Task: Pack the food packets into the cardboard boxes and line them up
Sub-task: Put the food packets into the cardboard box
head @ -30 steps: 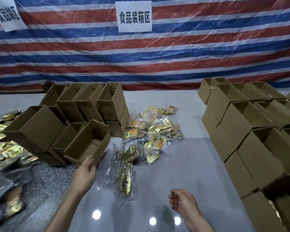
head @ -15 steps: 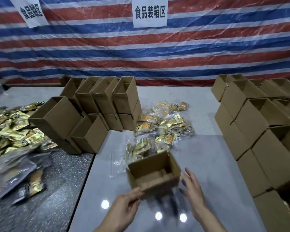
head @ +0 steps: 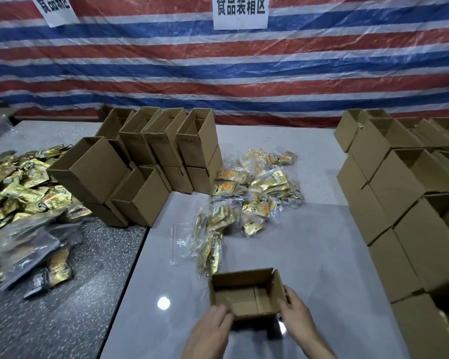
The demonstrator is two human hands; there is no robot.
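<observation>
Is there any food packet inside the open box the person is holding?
No, the open box shows only bare cardboard flaps inside; the packets lie beyond it.

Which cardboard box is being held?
The lone open box at front centre, between left hand and right hand; others sit in left stack and right stack.
</observation>
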